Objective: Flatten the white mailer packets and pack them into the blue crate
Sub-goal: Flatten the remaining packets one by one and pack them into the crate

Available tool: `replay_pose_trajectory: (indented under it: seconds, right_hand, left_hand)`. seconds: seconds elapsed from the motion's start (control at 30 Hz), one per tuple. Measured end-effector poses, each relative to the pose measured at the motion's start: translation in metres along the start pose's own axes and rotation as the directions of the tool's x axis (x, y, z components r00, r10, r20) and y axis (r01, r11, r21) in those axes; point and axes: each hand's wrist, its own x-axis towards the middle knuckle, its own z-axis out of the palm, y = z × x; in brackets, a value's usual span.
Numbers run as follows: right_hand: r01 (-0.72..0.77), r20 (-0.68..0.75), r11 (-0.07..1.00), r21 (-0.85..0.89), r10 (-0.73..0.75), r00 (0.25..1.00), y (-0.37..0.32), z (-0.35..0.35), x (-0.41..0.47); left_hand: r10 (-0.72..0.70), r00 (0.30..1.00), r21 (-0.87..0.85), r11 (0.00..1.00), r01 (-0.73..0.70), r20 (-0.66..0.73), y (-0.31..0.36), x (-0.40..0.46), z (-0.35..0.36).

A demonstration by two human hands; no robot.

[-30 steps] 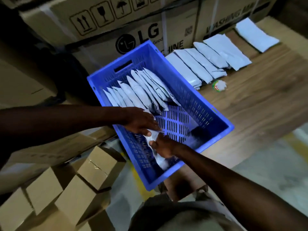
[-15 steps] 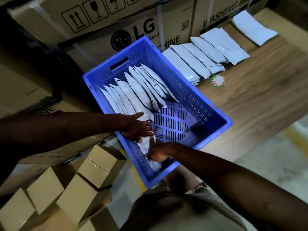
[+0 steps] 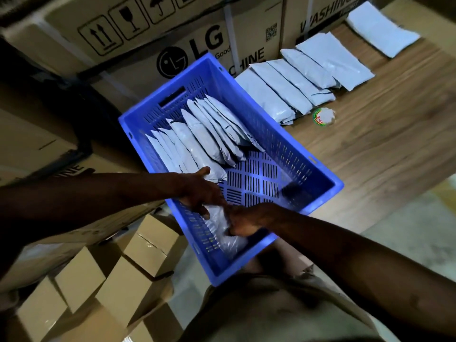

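Both hands met over one white mailer packet [image 3: 223, 230] lying low against the near left wall of the blue crate [image 3: 318, 174]. The right hand [image 3: 246, 219] had its fingers curled onto the packet's right edge, a narrow grip that seemed to pinch the plastic, though blur hid the fingertips. The left hand [image 3: 199, 191] lay with fingers spread and fairly straight, pressing down on the packet's upper end, thumb lifted toward the packed row of packets [image 3: 197, 139] leaning on edge along the crate's far left side. By my judgement, the step in hand was seating this packet as the next in that row; to do it well, the flat left palm should squeeze the air out toward the open end while the right hand tips the packet upright and slides it snug against the last one, so nothing bulges or slumps across the bare slotted floor. Outside the crate, more unpacked packets [image 3: 291, 87] lay overlapping on the wooden counter [image 3: 394, 134], with a small round lid [image 3: 323, 116] just beside them and a large printed carton [image 3: 197, 33] behind.
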Motion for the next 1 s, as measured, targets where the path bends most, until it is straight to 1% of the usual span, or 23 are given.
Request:
replay_pose_trajectory:
  seconds: [0.07,0.13,0.2,0.23,0.3,0.37,0.4,0.43,0.47,0.5,0.57,0.6,0.67,0.77,0.83,0.9,0.97,1.0]
  right_hand:
    - [0.023,-0.019,0.989,-0.143,-0.026,0.999,0.004,-0.013,-0.004]
    - [0.006,-0.022,0.96,-0.279,-0.012,1.0,0.016,-0.022,-0.013]
    - [0.001,-0.043,0.935,-0.354,-0.018,0.999,0.031,-0.027,-0.018]
    - [0.006,-0.048,0.925,-0.379,-0.026,0.999,0.035,-0.031,-0.022]
    - [0.007,-0.077,0.921,-0.39,-0.04,0.996,0.04,-0.033,-0.023]
    - [0.012,-0.078,0.922,-0.387,-0.046,0.996,0.041,-0.033,-0.022]
    - [0.028,-0.075,0.921,-0.388,-0.062,0.995,0.041,-0.032,-0.02]
    - [0.039,-0.068,0.918,-0.394,-0.071,0.995,0.041,-0.031,-0.019]
    - [0.053,-0.063,0.916,-0.397,-0.085,0.994,0.041,-0.03,-0.017]
    - [0.061,-0.05,0.914,-0.401,-0.088,0.995,0.041,-0.03,-0.017]
    - [0.063,-0.03,0.907,-0.417,-0.083,0.996,0.042,-0.031,-0.016]
    - [0.062,-0.017,0.909,-0.412,-0.075,0.997,0.041,-0.031,-0.017]
    - [0.062,0.014,0.929,-0.365,-0.061,0.998,0.035,-0.029,-0.017]
    - [0.111,0.041,0.975,-0.19,-0.105,0.994,0.021,-0.02,-0.009]
    - [0.099,0.087,0.992,-0.077,-0.092,0.992,0.012,-0.011,-0.003]
    - [0.058,0.121,0.998,-0.023,-0.054,0.991,0.009,-0.003,0.0]
    - [0.043,0.142,0.999,0.024,-0.046,0.989,0.008,-0.001,-0.002]
    - [0.033,0.149,0.999,0.035,-0.038,0.988,0.009,-0.001,-0.002]
  left_hand:
    - [0.014,0.996,0.002,1.0,-0.014,-0.084,0.006,0.008,0.001]
    - [0.046,0.984,-0.047,0.997,-0.055,-0.173,0.011,0.016,0.006]
    - [0.059,0.965,-0.13,0.987,-0.095,-0.255,0.012,0.022,0.011]
    - [0.055,0.961,-0.152,0.983,-0.099,-0.273,0.012,0.023,0.012]
    - [0.07,0.945,-0.109,0.988,-0.11,-0.319,0.01,0.023,0.013]
    - [0.167,0.884,0.02,0.984,-0.176,-0.437,0.007,0.024,0.018]
    - [0.216,0.853,0.074,0.976,-0.206,-0.475,0.005,0.026,0.02]
    - [0.249,0.833,0.087,0.967,-0.238,-0.494,0.004,0.026,0.022]
    - [0.245,0.846,0.037,0.965,-0.259,-0.474,0.003,0.025,0.022]
    - [0.211,0.873,-0.038,0.967,-0.252,-0.44,0.004,0.023,0.019]
    - [0.137,0.934,-0.157,0.968,-0.197,-0.329,0.004,0.02,0.015]
    - [0.12,0.947,-0.199,0.962,-0.185,-0.297,0.003,0.019,0.013]
    - [0.113,0.95,-0.266,0.944,-0.194,-0.29,0.002,0.014,0.012]
    - [0.119,0.953,-0.331,0.92,-0.212,-0.278,0.004,0.012,0.012]
    - [0.125,0.95,-0.366,0.902,-0.229,-0.286,0.005,0.01,0.015]
    - [0.116,0.946,-0.368,0.901,-0.229,-0.304,0.007,0.008,0.014]
    - [0.069,0.951,-0.374,0.909,-0.184,-0.301,0.008,0.005,0.011]
    - [0.061,0.948,-0.343,0.924,-0.172,-0.311,0.008,0.003,0.009]
